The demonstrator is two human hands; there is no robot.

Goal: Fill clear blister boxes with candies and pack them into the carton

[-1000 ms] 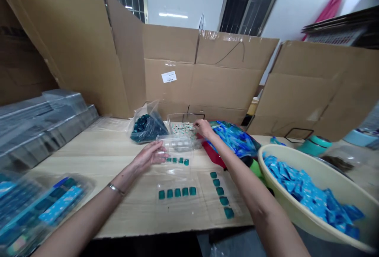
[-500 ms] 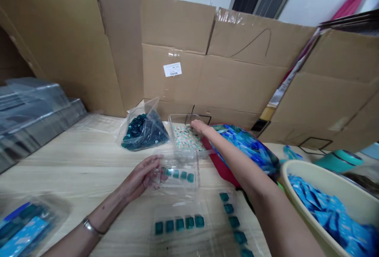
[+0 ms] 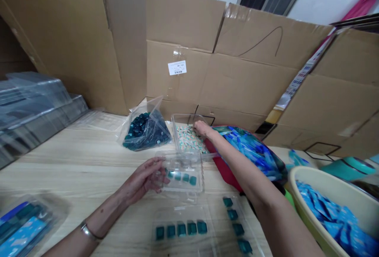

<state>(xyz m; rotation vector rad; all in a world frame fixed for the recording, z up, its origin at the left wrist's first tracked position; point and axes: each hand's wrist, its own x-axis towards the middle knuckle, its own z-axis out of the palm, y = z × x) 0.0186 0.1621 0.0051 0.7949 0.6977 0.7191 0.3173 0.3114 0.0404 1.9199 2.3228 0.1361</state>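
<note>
My left hand [image 3: 149,176] curls at the left edge of a clear plastic case [image 3: 195,188], thumb on top and fingers beside and partly behind the plastic. A row of teal, glossy square pieces [image 3: 186,177] sits inside the case. At the back, my right hand [image 3: 201,128] reaches down into a clear tray [image 3: 174,130] of small pale, orange and green pieces [image 3: 189,140]. Its fingers are pressed together, and whatever lies between them is hidden. Nearer me, another clear case [image 3: 177,213] holds a row of teal squares [image 3: 181,229], with a further row [image 3: 238,229] to its right.
A clear bag of teal pieces [image 3: 145,130] stands left of the tray. Blue packets [image 3: 248,150] lie in a red-edged holder under my right forearm. A cream tub [image 3: 296,194] is at right, stacked clear cases [image 3: 38,103] at left. Cardboard [image 3: 237,79] walls the back.
The view has shifted slightly, so most things sit a little further right. My left fingers look slightly more spread at the case's edge. My right hand remains in the tray.
</note>
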